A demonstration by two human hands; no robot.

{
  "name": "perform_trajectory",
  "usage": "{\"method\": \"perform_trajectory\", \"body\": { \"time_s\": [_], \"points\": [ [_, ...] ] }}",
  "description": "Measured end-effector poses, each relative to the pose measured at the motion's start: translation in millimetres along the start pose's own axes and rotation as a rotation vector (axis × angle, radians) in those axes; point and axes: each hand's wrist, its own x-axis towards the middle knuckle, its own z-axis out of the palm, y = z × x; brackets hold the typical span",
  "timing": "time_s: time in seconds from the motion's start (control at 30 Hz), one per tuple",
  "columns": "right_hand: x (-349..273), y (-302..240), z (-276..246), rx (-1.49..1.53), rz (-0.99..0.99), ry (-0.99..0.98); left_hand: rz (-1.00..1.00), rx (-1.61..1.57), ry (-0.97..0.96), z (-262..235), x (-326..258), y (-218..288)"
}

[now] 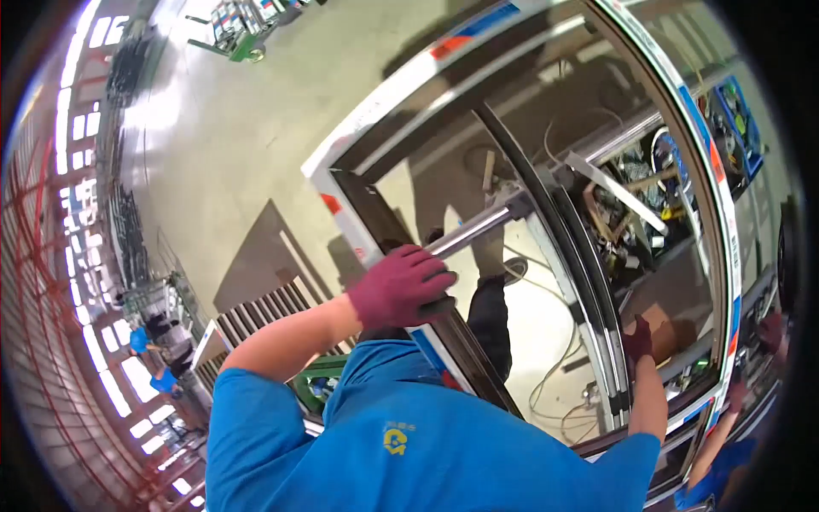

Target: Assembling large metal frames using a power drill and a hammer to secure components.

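Observation:
A large window frame with dark inner profiles and white, blue and red protective tape lies tilted in front of me. My left hand, in a maroon glove, closes over its near left side bar. Deeper inside the frame, my right hand, also gloved, grips the dark middle bar; its fingertips are partly hidden. A shiny metal tube shows through the left opening, below the frame. A white strip crosses the right-hand opening.
Beneath the right opening sits a clutter of tools and parts. A blue crate stands beyond the frame. Thin cables trail across the floor. A slatted rack is at my left, with other people farther off. A green cart stands far away.

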Motion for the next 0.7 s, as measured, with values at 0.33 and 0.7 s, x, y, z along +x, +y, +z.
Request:
{"method": "perform_trajectory", "body": {
  "time_s": [0.33, 0.7],
  "points": [
    [-135, -452, -146, 0.796, -0.459, 0.597, 0.337, -0.313, 0.307, 16, -30, -23],
    [1, -796, -94, 0.875, 0.099, 0.709, 0.086, -0.174, 0.203, -64, -243, -219]
  ]
}}
